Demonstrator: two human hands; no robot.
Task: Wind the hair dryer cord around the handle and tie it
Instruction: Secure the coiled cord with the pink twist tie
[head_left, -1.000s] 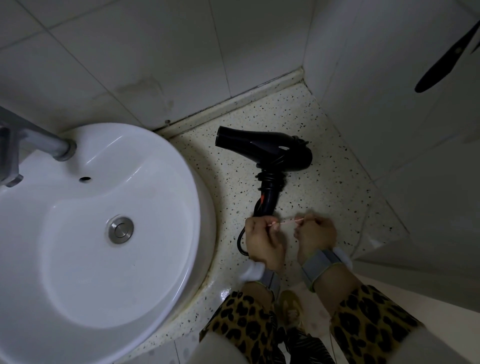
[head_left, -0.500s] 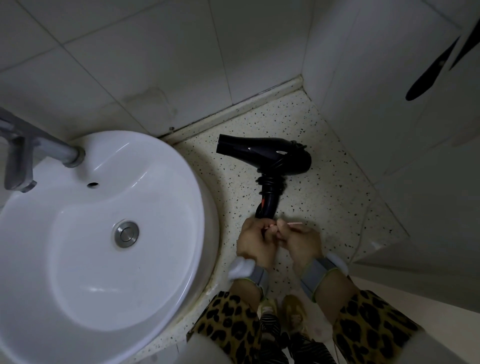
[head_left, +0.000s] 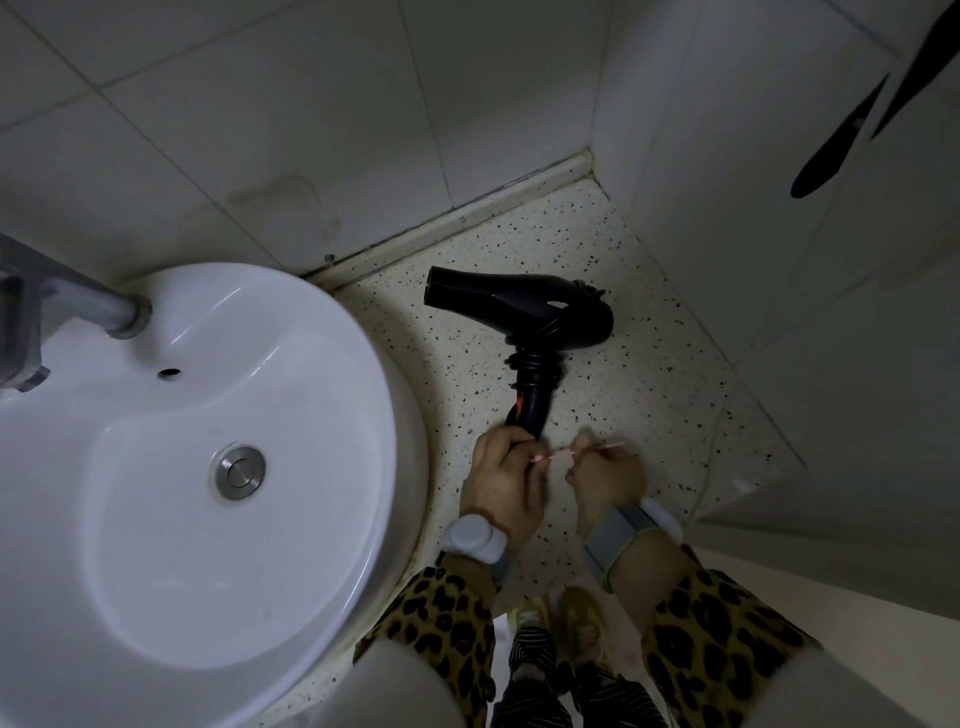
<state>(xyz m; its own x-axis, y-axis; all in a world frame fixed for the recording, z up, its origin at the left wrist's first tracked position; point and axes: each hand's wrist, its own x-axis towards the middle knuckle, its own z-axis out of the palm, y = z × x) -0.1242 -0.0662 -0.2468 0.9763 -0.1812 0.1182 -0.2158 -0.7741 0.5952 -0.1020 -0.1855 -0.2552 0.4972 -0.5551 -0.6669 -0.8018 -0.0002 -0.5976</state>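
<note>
Hair dryer: lying on speckled surface beside sink, cord coiling around handle. Left hand gripping handle end; right hand pinching thin pink tie just beside.

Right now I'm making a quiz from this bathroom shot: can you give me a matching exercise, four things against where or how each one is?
Things:
1. hair dryer
2. cord
3. pink tie
4. sink

States:
A. stretched between the left hand and the right hand
B. white, round, left of the dryer
C. lying on the speckled counter, nozzle pointing toward the sink
D. coiled around the upper handle

Pairs: 1-C, 2-D, 3-A, 4-B
</note>
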